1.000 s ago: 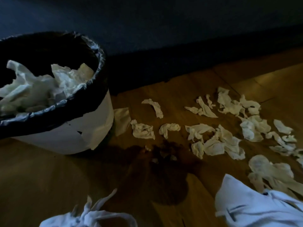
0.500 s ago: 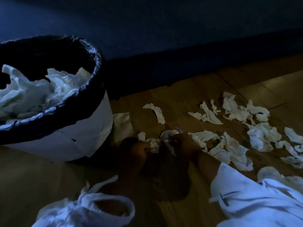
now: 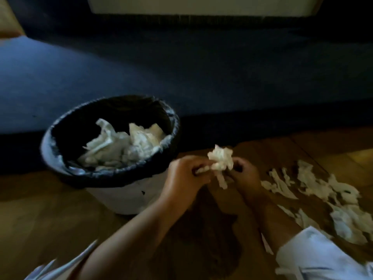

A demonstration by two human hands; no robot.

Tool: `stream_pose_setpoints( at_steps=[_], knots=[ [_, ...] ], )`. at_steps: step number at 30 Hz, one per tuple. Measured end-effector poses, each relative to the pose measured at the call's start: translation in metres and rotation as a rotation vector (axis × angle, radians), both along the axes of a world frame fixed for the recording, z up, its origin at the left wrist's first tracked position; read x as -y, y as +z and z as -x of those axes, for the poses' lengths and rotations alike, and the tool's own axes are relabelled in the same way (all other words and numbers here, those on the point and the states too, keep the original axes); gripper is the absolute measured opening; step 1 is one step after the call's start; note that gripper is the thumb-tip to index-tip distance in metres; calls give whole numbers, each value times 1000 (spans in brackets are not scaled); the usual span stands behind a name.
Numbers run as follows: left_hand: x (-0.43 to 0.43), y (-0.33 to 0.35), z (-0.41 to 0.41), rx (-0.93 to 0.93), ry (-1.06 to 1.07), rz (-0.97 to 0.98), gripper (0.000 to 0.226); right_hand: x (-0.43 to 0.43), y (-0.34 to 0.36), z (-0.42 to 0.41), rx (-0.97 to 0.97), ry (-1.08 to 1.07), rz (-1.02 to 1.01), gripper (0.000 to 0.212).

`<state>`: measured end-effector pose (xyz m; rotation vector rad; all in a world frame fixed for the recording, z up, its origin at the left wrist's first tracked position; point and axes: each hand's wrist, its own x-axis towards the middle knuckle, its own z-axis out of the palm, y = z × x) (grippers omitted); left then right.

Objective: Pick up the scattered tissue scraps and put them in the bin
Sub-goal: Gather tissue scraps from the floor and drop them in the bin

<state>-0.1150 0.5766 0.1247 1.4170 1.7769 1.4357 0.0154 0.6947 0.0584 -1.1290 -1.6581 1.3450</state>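
A dark blue sofa [image 3: 181, 73] fills the background above a wooden floor [image 3: 40, 219]. On the floor at left stands the bin [image 3: 113, 190], white with a black liner, already holding crumpled tissue. Loose tissue scraps [image 3: 323, 190] lie scattered on the floor at right. Just right of the bin's rim, the left hand [image 3: 184, 176] and right hand [image 3: 245, 174] meet, both pinching one bunched wad of tissue [image 3: 221, 160] between their fingers, held above the floor.
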Motion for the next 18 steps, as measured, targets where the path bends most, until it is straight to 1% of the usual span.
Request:
stream_pose_setpoints(
  at_steps=[1, 2, 4, 6, 8, 9, 10, 12, 14, 15, 16, 17, 18],
  knots=[
    [2, 18, 11, 14, 32, -68, 29, -2, 22, 14, -44, -20, -32, 15],
    [5, 33, 25, 12, 76, -111, 24, -2, 45, 29, -129, -35, -53, 15],
    [12, 59, 52, -75, 204, -170, 14, -2, 80, 59, -267, -15, -120, 15],
    [20, 70, 82, -162, 367, -182, 16, -1, 107, 89, -332, 4, -209, 16],
    [27, 69, 107, -189, 491, -114, 17, 1, 123, 118, -381, 44, -225, 14],
    [29, 64, 116, -209, 535, -41, 20, 3, 125, 132, -384, 80, -213, 12],
    [30, 55, 124, -234, 562, 46, 23, 5, 125, 143, -345, 121, -221, 12],
    [31, 40, 134, -277, 566, 197, 27, 8, 116, 159, -186, 218, -273, 16],
    [32, 33, 133, -302, 541, 278, 34, 8, 106, 161, -38, 260, -404, 16],
    [32, 31, 132, -327, 538, 276, 37, 6, 100, 159, -14, 218, -489, 14],
    [32, 31, 130, -357, 546, 259, 38, 4, 93, 155, -40, 146, -549, 12],
    [31, 31, 130, -371, 562, 237, 39, -1, 85, 149, -89, 57, -560, 12],
    [31, 31, 130, -366, 573, 230, 40, -5, 76, 142, -133, -32, -521, 12]
  ],
)
